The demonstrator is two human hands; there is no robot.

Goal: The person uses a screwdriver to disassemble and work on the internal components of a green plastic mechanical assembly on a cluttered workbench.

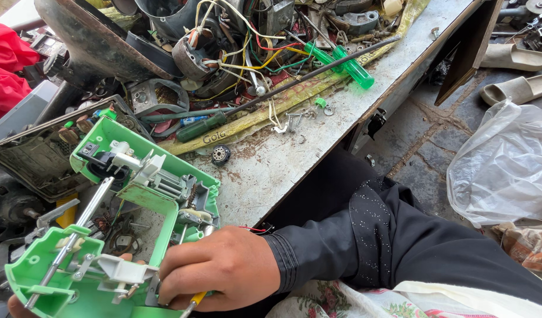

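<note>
Plastic, bright green, makes up the opened appliance shell (106, 235) lying at the near left end of the workbench (341, 106), with white parts and a metal rod showing inside it. The right hand (221, 271) rests against the shell's near right edge, fingers curled tightly around a yellow-handled tool (195, 300) whose tip is hidden. The left hand (17, 306) shows only as a bit of skin under the shell's near left corner, so I cannot tell how far it is open. Beyond the shell lie a dark green screwdriver (201, 126), a tangle of coloured wires (247, 53) and two clear green screwdrivers (341, 62). A small black gear (220, 154) sits just past the shell.
</note>
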